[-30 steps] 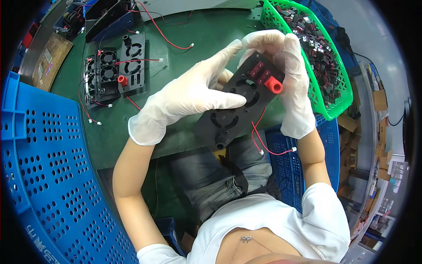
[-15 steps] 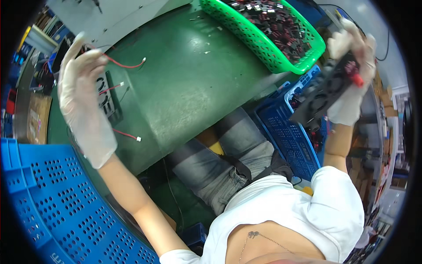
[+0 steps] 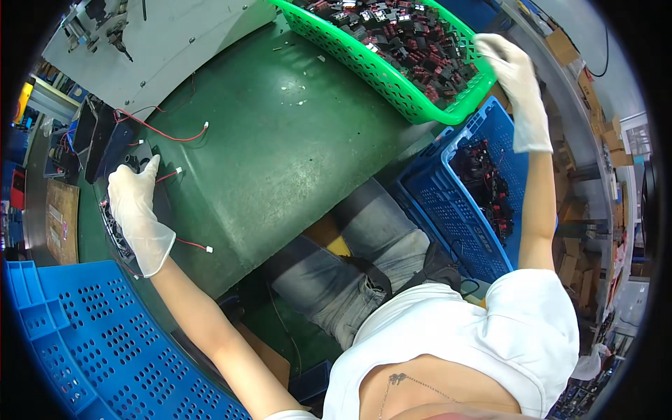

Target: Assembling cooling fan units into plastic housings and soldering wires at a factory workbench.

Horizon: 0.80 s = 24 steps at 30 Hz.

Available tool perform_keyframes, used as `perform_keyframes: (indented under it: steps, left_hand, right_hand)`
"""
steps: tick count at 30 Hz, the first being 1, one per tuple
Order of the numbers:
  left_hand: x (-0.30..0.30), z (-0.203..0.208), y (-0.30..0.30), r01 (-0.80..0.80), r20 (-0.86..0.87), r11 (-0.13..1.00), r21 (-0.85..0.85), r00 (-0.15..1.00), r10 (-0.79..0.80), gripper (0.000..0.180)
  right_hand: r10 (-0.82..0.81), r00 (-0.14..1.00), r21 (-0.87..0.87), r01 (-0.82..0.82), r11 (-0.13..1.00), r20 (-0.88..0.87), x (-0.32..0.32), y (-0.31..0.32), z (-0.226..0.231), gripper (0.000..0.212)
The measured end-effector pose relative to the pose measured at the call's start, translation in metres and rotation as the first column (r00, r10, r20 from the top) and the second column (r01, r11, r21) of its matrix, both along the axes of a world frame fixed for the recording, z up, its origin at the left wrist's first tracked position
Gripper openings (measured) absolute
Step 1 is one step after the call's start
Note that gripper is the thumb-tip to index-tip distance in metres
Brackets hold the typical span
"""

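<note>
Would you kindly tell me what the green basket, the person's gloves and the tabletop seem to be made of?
The green basket looks like glossy moulded plastic: bright, even colour and openwork walls. The gloves seem thin latex or vinyl, semi-matte, whitish and finely wrinkled. The tabletop may be a rubber or vinyl sheet, satin green with glare and scuffs.

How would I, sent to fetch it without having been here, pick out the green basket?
Start from the large green tabletop and go to its far right corner. There, next to the person's gloved right hand, sits a basket heaped with small black and dark red parts. Its bright green colour sets it apart from the blue crate just below it in the picture.
</note>
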State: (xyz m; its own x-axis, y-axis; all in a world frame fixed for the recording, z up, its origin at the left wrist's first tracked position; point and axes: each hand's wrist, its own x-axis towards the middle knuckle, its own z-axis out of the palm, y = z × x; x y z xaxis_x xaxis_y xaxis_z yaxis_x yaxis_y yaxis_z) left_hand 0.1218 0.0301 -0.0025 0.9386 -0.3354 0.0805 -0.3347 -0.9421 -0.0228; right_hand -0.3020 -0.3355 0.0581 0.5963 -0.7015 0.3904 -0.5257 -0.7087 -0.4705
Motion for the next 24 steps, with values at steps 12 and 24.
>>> perform_keyframes:
  steps: [12,24]
  left_hand:
    - [-0.015,-0.005,-0.001,0.178,-0.087,0.915,-0.361,0.971,-0.224,0.069]
    - [-0.033,0.006,-0.009,-0.187,0.287,-0.516,-0.836,0.653,-0.701,0.051]
  right_hand:
    - [0.198,0.877,0.060,-0.192,0.980,-0.437,0.072,-0.022,-0.034,0.023]
    - [0.204,0.907,-0.001,-0.220,0.975,-0.368,0.074,-0.025,-0.036,0.028]
